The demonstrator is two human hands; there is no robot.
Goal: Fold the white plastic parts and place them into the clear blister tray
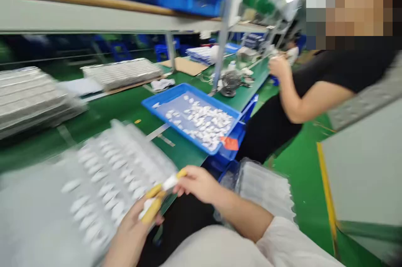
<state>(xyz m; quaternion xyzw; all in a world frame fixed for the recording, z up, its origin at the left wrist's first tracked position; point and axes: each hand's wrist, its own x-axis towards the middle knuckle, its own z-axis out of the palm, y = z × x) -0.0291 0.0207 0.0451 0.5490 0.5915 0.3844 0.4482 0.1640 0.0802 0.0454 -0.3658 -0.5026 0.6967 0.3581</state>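
Yellow finger cots cover some fingertips of both hands. My right hand (pixel 197 183) is closed in a pinch on a small white piece (pixel 170 182), held just above the fingertips of my left hand (pixel 138 216). The fingers of my left hand are curled around another white piece (pixel 147 207), mostly hidden by the thumb and finger cots. Whether the two pieces touch, I cannot tell. Below and left of my hands lies a clear plastic blister tray (pixel 144 141) with rows of white oval parts (pixel 109 196) in its pockets, smeared by motion.
A blue tray (pixel 163 122) of loose white parts with an orange tag (pixel 230 143) sits on the green bench. Stacked blister trays (pixel 31 99) stand at the back left. A black fan (pixel 230 83) is by the post. A co-worker's arm (pixel 289 91) is at right.
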